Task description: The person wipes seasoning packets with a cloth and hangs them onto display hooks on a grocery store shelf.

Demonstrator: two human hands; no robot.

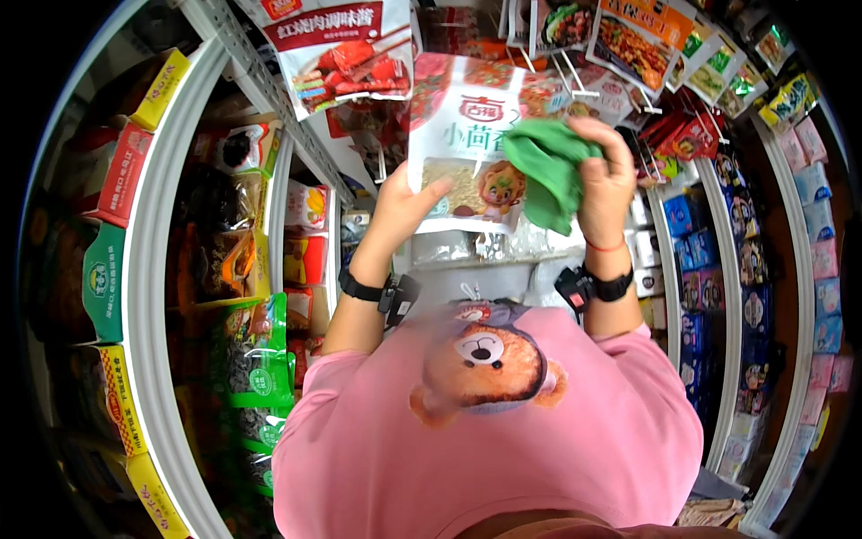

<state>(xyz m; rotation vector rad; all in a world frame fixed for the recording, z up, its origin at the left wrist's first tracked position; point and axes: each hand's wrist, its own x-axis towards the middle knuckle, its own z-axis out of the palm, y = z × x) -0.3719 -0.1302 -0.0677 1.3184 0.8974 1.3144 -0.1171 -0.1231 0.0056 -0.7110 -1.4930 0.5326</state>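
Note:
My left hand [406,202] grips the lower left edge of a white stand-up pouch [458,141], its thumb across the front. A clear window low on the pouch shows pale greenish seeds, beside a printed cartoon figure. My right hand [606,175] holds a crumpled green cloth [549,172] against or just in front of the pouch's right side. The cloth hides part of the printing there. Both wrists wear black straps with small devices.
Hanging seasoning packets [350,60] and more pouches [636,44] fill metal hooks [576,77] ahead. Shelves of boxed and bagged foods [256,364] stand at left. Packs of blue and pink packaged goods [700,249] line white shelves at right.

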